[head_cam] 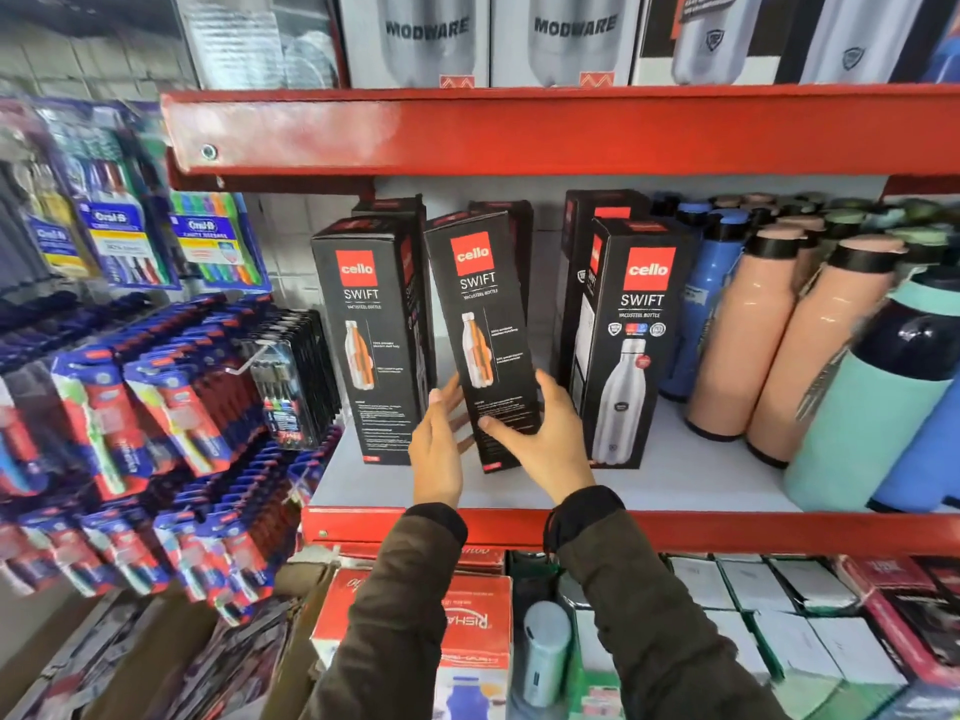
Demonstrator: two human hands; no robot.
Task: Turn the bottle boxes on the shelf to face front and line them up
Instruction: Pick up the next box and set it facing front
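Three black bottle boxes [371, 330] stand along the shelf [701, 480] front, the middle box [483, 304] tilted, its right edge grasped by the right grip [540, 433], the left grip [436, 449] flat-fingered against its left side, while three rear boxes [608, 205] are mostly hidden.

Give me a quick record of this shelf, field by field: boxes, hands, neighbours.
Shelf: red-edged, white board
Left box: upright, cutaway-bottle face forward
Middle box: tilted, top leaning left, same face
Right box: upright, steel-bottle face forward
Left hand: straight fingers against middle box's left side
Right hand: grips middle box, thumb across front
Neighbours: loose bottles at right
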